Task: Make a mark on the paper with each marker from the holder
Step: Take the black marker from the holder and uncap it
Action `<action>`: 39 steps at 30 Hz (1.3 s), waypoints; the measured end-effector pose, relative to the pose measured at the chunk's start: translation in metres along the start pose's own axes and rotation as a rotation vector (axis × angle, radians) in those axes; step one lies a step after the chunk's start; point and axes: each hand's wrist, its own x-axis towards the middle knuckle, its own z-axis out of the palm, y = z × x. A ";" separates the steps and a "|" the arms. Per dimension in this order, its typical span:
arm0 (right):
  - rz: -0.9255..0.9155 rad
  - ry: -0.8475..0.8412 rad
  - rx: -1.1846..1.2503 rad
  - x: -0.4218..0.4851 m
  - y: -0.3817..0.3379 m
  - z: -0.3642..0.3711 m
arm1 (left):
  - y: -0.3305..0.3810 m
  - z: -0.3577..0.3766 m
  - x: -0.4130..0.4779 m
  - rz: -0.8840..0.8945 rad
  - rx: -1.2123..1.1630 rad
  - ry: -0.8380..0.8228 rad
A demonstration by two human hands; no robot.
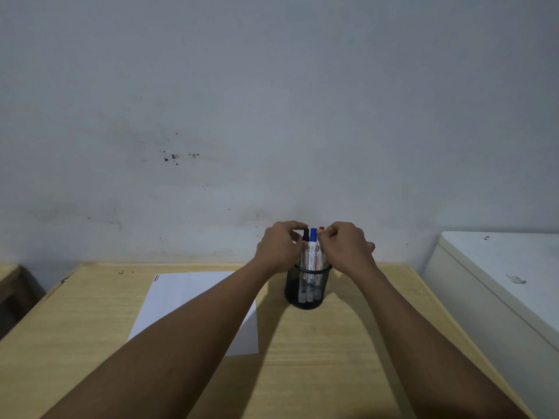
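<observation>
A black mesh holder [307, 290] stands on the wooden table, right of a white sheet of paper [187, 300]. Three markers stand upright in it: a black-capped marker [306, 235], a blue-capped marker [313, 234] in the middle and a red-capped marker [321, 228]. My left hand [279, 246] is at the holder's left, with thumb and forefinger pinched on the black marker's top. My right hand [348, 246] is on the holder's right side, fingers curled against the red marker, whose cap peeks out above them. The paper's right part is hidden under my left forearm.
The wooden table [317, 358] ends at a grey wall [272, 116] just behind the holder. A white cabinet [499, 282] stands close on the right. Another wooden surface [9, 276] shows at the far left edge.
</observation>
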 end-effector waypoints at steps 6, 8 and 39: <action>0.009 -0.012 -0.013 0.000 0.000 0.001 | 0.001 -0.002 0.002 -0.017 -0.013 -0.007; 0.009 -0.008 -0.018 0.000 -0.001 0.001 | 0.000 -0.003 0.003 -0.025 -0.023 -0.007; -0.090 -0.431 1.206 -0.107 -0.179 -0.051 | 0.045 -0.262 -0.126 -0.079 -0.429 0.202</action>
